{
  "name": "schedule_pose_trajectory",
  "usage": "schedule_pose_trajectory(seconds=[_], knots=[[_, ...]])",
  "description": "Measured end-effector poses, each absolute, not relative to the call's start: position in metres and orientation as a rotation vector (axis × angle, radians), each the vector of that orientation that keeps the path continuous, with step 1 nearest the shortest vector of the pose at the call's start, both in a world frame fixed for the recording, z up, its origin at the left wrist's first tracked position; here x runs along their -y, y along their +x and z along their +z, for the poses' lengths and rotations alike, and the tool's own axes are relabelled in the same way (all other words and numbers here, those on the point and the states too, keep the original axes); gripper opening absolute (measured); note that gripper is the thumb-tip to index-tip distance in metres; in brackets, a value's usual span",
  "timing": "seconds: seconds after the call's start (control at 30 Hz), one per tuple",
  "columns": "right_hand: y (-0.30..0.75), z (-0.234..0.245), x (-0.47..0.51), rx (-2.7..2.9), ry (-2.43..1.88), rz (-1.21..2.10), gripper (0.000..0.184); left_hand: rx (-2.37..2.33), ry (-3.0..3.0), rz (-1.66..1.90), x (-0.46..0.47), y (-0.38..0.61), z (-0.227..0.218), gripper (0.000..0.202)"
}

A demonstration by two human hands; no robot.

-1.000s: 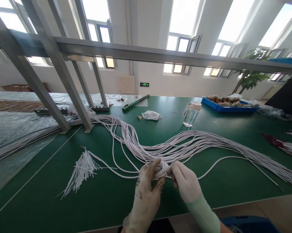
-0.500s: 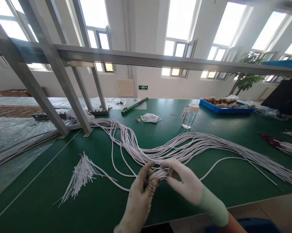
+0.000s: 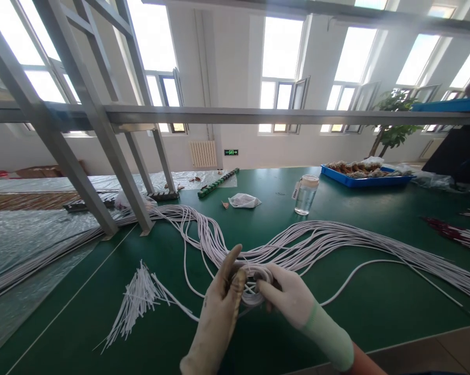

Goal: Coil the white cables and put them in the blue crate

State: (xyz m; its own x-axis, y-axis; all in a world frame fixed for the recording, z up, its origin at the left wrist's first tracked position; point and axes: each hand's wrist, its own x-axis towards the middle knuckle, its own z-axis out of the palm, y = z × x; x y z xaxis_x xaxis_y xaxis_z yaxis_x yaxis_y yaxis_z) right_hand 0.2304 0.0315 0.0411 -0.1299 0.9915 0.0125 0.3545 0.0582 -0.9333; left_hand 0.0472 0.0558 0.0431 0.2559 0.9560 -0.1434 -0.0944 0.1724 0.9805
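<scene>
A small round coil of white cable (image 3: 252,298) stands between my two gloved hands, just in front of a long bundle of the same cable. My left hand (image 3: 218,307) grips the coil's left side, thumb on it and index finger raised; its fingertips look dark and stained. On the coil's right side my right hand (image 3: 292,298) pinches it between thumb and fingers. Behind them the cable bundle (image 3: 317,233) bends across the green table. One loose cable (image 3: 354,273) runs out to the right from near my right hand. Some fingers are hidden behind the coil.
Short white cable pieces (image 3: 131,299) lie piled at left. Metal frame posts (image 3: 113,172) rise from the green table (image 3: 82,323). Farther back are a plastic bag (image 3: 244,200), a water bottle (image 3: 307,195), a green slotted strip (image 3: 218,182) and a blue tray (image 3: 360,182).
The cable between my hands has turned and now shows as an open ring. My left index finger has lifted off. The camera view has tilted slightly upward.
</scene>
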Motion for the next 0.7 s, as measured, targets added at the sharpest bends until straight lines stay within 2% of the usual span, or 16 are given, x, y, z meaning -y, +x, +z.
schedule_pose_trajectory(seconds=[0.23, 0.33, 0.4, 0.57, 0.7], knots=[[0.222, 0.063, -0.046, 1.580, -1.409, 1.024, 0.033, -1.080, 1.704, 0.961, -0.079, 0.039, 0.067, 0.035], [0.219, 0.069, -0.050, 1.584, -1.385, 0.974, 0.031, -1.053, 1.704, 0.943, -0.083, 0.037, 0.084, 0.031], [0.221, 0.075, -0.053, 1.546, -1.339, 0.975, 0.032, -1.009, 1.614, 0.983, -0.083, 0.035, 0.092, 0.037], [0.240, 0.106, -0.066, 1.285, -1.105, 0.972, 0.044, -1.040, 1.580, 1.083, -0.086, 0.025, 0.089, 0.079], [0.258, 0.145, -0.081, 1.187, -0.878, 0.884, 0.049, -1.189, 1.748, 1.135, -0.091, 0.021, 0.082, 0.088]])
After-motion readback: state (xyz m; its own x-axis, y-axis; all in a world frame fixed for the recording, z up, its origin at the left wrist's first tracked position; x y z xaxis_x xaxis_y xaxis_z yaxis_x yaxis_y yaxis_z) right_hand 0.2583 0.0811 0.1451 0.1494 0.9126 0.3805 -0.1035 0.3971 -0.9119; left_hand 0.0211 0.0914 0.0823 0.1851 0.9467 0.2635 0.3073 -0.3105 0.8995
